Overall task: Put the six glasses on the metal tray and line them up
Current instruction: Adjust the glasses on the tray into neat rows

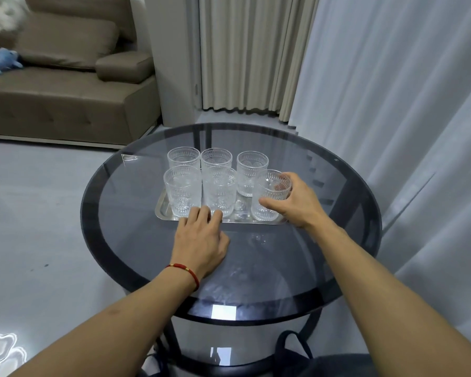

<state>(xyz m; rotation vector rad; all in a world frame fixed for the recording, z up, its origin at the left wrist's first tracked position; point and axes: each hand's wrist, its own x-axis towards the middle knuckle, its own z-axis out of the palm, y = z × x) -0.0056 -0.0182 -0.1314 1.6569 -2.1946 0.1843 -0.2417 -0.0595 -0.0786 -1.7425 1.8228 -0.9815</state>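
Several clear ribbed glasses stand in two rows on a metal tray in the middle of a round glass table. The back row holds three glasses. The front row has a left glass, a middle glass and a right glass. My right hand is wrapped around the front right glass, which sits at the tray's right end. My left hand lies flat on the table with its fingertips touching the tray's near edge, holding nothing.
A brown sofa stands on the floor at the back left. Curtains hang behind and to the right of the table. The table's dark rim curves round close on the right.
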